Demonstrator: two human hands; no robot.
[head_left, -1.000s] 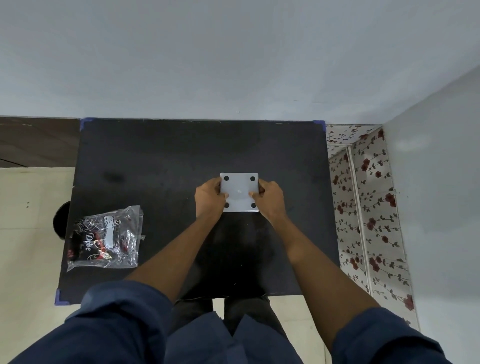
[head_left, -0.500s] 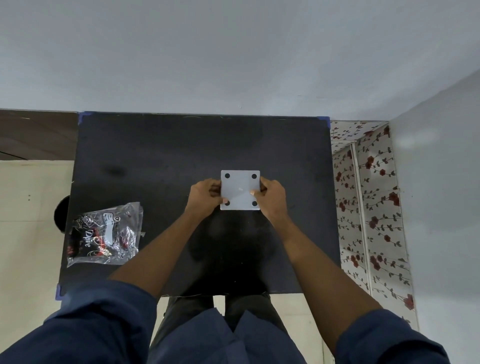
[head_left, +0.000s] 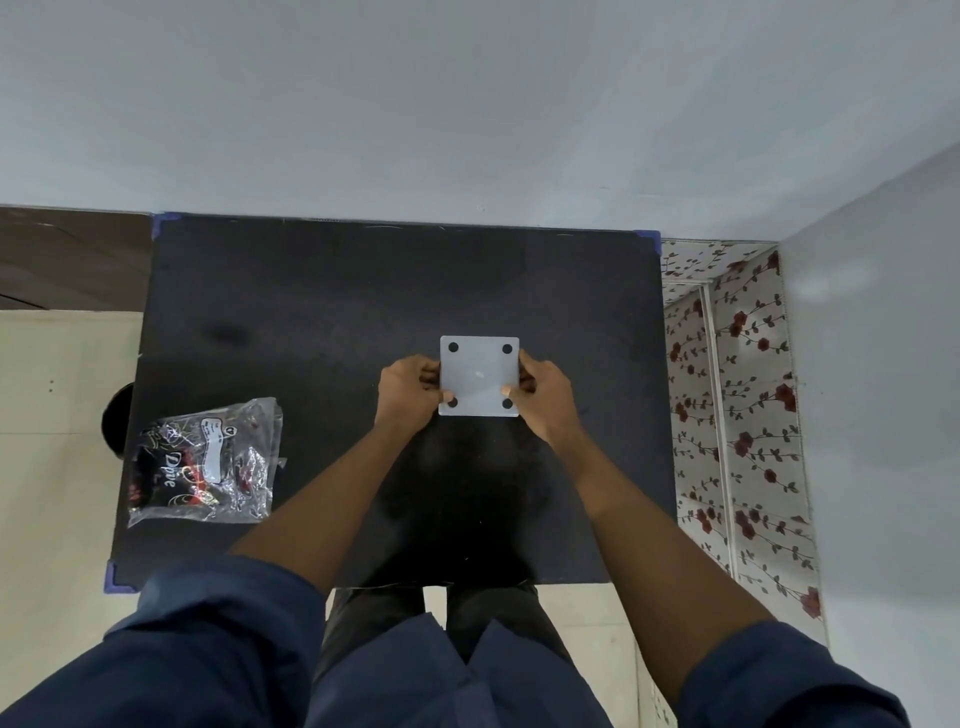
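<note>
Both hands hold a white square plate (head_left: 479, 375) with four black dots, right of centre over the black surface (head_left: 322, 312). Left hand (head_left: 410, 389) grips its left edge, right hand (head_left: 545, 397) its right edge. Plastic bag (head_left: 205, 462) lies near left, well apart.

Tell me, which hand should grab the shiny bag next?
Left, probably. The bag lies on the left side of the table, nearer the left hand. The right hand would have to reach across the white square that both hands hold.
</note>
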